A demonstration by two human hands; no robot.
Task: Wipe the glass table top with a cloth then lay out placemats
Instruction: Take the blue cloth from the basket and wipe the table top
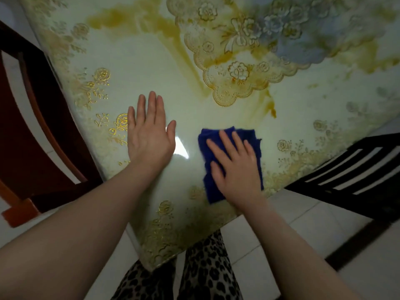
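Near the corner of the glass table top (194, 100), a blue cloth (255, 139) is pressed flat under the right hand (236, 165). Most of the cloth is covered by that hand, and blue edges are seen past the fingertips and on both sides of it. The fingers of the right hand are kept straight and a little spread, so the cloth is pushed down and not grabbed. The cloth is folded, and its near end is seen close to the table edge.

Beside the cloth, with a small gap between, the left hand (149, 137) is laid flat on the glass, its fingers straight and close together, and nothing is held in it. A lacy placemat (238, 61) with gold and blue flowers is seen farther up the table, well apart from both hands. A brown chair (32, 126) is seen at the left and a black chair (346, 174) at the right.
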